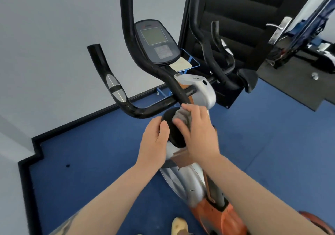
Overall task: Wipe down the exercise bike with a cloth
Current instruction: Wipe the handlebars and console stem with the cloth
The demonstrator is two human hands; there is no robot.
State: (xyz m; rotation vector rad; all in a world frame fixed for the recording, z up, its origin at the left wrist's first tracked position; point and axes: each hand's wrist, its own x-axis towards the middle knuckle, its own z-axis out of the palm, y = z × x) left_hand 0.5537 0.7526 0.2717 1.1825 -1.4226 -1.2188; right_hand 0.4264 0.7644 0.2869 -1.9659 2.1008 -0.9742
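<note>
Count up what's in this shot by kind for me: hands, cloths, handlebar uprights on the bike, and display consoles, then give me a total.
Hands: 2, the left hand gripping the black round pad and the right hand holding the cloth
Cloth: 1, the grey cloth
Handlebar uprights: 4
Display console: 1
Total: 8

Cloth (183,117) on pad (175,136) between hands, console (155,42) behind, handlebars (116,87) either side

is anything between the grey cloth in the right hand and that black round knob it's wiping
Nothing visible. The right hand presses the crumpled grey cloth straight onto the black round knob, and the left hand grips the knob's left edge, clear of the cloth.
</note>
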